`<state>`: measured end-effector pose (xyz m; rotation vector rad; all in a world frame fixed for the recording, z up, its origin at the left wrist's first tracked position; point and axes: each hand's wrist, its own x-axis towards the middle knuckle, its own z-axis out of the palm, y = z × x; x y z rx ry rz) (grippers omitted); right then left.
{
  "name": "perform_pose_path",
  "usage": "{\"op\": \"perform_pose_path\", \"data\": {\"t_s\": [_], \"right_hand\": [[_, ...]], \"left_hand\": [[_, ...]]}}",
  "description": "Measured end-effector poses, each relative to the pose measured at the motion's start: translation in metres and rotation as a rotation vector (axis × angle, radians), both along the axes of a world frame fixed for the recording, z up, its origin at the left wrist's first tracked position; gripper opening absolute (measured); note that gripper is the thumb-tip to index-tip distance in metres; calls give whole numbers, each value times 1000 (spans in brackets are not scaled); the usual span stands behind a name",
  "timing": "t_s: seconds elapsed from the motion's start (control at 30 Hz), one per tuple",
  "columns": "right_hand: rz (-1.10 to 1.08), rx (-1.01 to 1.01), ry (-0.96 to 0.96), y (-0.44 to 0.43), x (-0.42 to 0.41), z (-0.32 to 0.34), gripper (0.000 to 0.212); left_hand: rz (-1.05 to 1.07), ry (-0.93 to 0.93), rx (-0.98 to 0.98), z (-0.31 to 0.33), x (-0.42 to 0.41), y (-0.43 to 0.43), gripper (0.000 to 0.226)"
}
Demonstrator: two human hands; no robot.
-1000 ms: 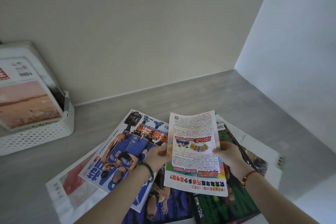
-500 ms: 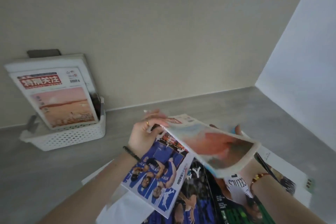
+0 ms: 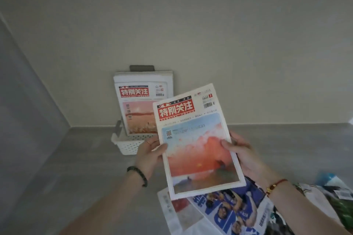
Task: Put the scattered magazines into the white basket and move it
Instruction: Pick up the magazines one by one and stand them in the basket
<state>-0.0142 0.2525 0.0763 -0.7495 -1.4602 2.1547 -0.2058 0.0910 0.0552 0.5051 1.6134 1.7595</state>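
I hold a magazine point(image 3: 194, 139) with a red title block and a sunset cover, face up and raised above the grey surface. My left hand point(image 3: 150, 155) grips its left edge and my right hand point(image 3: 241, 153) grips its right edge. Behind it the white perforated basket point(image 3: 128, 145) stands against the wall, with a similar red-titled magazine point(image 3: 138, 108) upright in it, leaning back. More magazines lie scattered below: a blue basketball one point(image 3: 231, 213) and others at the lower right point(image 3: 328, 194).
A beige back wall meets a grey side wall at the left corner. The grey surface point(image 3: 76, 168) stretches left of my arms. A dark clip or handle point(image 3: 141, 67) shows above the basket's magazines.
I turned the magazine cover side up and raised it toward the basket. My view swung left, so the basket now sits near centre and the scattered pile dropped to the lower right.
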Motion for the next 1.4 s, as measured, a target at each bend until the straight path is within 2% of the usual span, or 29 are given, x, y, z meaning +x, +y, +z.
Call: {"op": "perform_pose_path", "data": {"t_s": [0.17,0.27,0.33,0.4,0.5,0.63,0.77,0.93,1.0,1.2,1.4], "right_hand": [[-264,466,-164,-14,-92,27,3],[-354,604,-157,-14,-148,40,4],[-397,612,-169,-9,-181,42,14],[-430,600,-217,-3,-208,38,20],[-456,580,-279,4,-237,20,20],[-516,546,-353,11,-257,-13,18],[-499,509,-448,13,-264,-50,19],[-476,471,-402,16,-272,-69,22],[-461,502,-396,16,-276,-72,18],[-602,531,-377,26,-282,-68,13],[-407,595,-404,28,-259,-59,21]], "left_hand": [[189,209,68,42,-72,-13,30],[307,261,112,64,-118,-8,19],[341,304,79,70,-147,-3,12],[369,338,29,68,-174,4,15],[423,331,-18,53,-203,14,22],[448,344,-107,17,-225,23,11],[441,324,-175,-20,-230,32,13],[514,345,-203,-41,-228,38,23],[527,308,-208,-42,-229,40,19],[525,205,-183,-44,-234,39,14],[516,246,-278,-38,-225,35,20]]}}
